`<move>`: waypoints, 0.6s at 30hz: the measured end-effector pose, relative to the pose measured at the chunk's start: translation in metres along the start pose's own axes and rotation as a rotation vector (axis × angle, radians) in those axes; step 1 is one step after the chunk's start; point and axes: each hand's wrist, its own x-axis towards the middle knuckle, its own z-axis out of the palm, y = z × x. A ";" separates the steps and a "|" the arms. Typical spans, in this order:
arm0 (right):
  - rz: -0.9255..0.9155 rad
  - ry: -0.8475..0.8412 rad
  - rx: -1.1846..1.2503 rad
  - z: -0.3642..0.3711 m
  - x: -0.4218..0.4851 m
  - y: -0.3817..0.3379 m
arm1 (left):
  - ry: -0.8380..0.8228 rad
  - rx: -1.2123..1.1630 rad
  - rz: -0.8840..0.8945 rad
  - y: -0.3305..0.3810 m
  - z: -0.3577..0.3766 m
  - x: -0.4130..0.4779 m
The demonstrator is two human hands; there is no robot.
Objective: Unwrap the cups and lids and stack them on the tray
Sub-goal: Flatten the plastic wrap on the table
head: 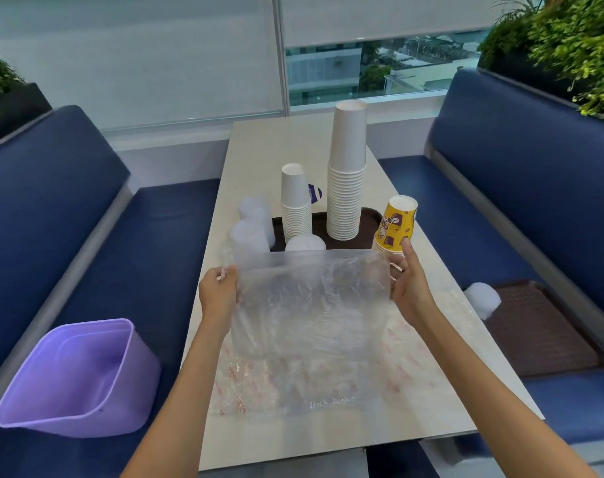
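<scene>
1. Cups are not in hand: a clear bag (311,298), apparently empty, is held spread above the near half of the table (431,408).
2. Bag's left edge is pinched by the left hand (219,293). The right edge is clamped by the right hand (409,288), thumb up. Hands are well apart.
3. A printed wrap (293,384) is laid flat on the table under the bag.
4. Step is judged to be waste disposal. Bag is best gathered into one hand, balled, and dropped in the bin (76,377) on the left seat. It should be kept away from the stacks, since light cups are easily tipped. The printed wrap should follow.
5. Right seat: second tray (552,339), with seat lids (483,300) lying at its far-left corner.
6. Mid-table: tray (371,219) is loaded with front lids (305,243) at its near edge, short cups (295,201) behind them, and tall cups (347,174) to the right.
7. Left lids (250,236), two stacks, are set at the tray's left end and yellow cups (395,224) at its right end. Whether these are on the tray or just beside it cannot be told.
</scene>
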 end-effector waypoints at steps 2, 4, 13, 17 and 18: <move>0.057 -0.074 -0.065 -0.006 -0.002 0.005 | 0.025 0.038 -0.013 -0.009 0.007 -0.001; 0.111 -0.089 -0.136 -0.011 -0.001 0.012 | 0.053 0.075 -0.039 -0.018 0.012 -0.001; 0.153 0.115 -0.390 -0.045 -0.001 0.055 | -0.161 0.187 -0.490 -0.044 0.012 -0.025; 0.124 0.159 -0.340 -0.050 -0.003 0.065 | -0.317 0.183 -0.602 -0.069 -0.004 -0.044; 0.112 0.161 -0.350 -0.050 -0.003 0.068 | -0.317 0.164 -0.595 -0.074 -0.005 -0.048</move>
